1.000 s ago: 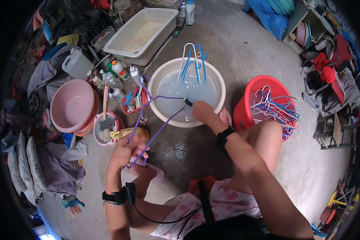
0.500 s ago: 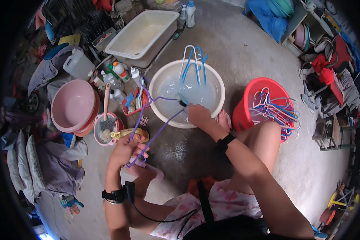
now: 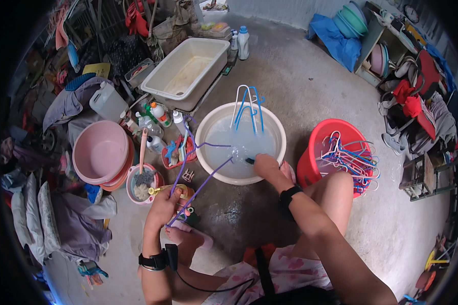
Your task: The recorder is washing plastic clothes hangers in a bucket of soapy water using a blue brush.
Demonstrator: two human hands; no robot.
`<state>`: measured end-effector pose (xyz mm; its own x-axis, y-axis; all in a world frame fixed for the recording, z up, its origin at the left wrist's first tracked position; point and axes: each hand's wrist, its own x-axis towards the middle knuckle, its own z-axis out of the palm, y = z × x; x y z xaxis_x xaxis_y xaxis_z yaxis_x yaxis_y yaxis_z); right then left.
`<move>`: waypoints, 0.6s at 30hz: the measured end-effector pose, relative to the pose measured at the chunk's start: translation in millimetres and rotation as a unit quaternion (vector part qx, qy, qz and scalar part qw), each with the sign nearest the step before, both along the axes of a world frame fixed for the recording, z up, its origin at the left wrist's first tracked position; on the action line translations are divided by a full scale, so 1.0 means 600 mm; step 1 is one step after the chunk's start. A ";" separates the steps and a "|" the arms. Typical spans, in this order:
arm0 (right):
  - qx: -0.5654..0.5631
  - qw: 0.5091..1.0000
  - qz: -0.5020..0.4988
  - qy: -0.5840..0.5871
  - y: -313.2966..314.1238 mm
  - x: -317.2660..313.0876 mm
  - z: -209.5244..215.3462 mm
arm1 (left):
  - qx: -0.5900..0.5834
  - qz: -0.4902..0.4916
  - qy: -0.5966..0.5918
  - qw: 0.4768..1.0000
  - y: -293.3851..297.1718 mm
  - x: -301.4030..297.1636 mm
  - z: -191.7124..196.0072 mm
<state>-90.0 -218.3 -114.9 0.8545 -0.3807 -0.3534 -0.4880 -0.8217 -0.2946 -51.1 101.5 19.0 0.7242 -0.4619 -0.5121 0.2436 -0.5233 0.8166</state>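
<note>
My left hand (image 3: pixel 164 207) is closed on one end of a purple clothes hanger (image 3: pixel 213 146), held tilted with its far end over a cream basin (image 3: pixel 239 180) of cloudy water. Over the basin's near right side, my right hand (image 3: pixel 266 166) is closed on a small dark green thing (image 3: pixel 250 160), whose lower part is hidden in the water. Its kind cannot be made out. A white hanger (image 3: pixel 235 108) and blue hangers (image 3: pixel 261 116) stand partly sunk at the basin's far side.
On the right, a red bucket (image 3: pixel 310 152) holds several hangers. Pink basins (image 3: pixel 99 152), a small pail (image 3: pixel 156 178) with a brush, and bottles (image 3: pixel 160 115) stand on the left. A large rectangular tub (image 3: pixel 185 71) lies beyond. My knees flank the near floor.
My right hand has come off the purple hanger's far end and dipped the small thing into the water at the right. The left hand keeps the hanger. The whole view has shifted downward.
</note>
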 end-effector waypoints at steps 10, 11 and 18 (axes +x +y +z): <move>0.020 0.997 -0.016 -0.077 -0.026 -0.007 -0.005 | -0.010 0.018 -0.024 1.000 0.008 0.014 0.019; 0.021 0.997 -0.014 -0.077 -0.020 -0.014 0.008 | -0.010 0.020 -0.024 0.999 0.007 0.015 0.021; 0.059 0.975 -0.012 -0.215 0.088 -0.026 0.074 | -0.031 0.012 -0.004 0.999 0.007 0.019 0.022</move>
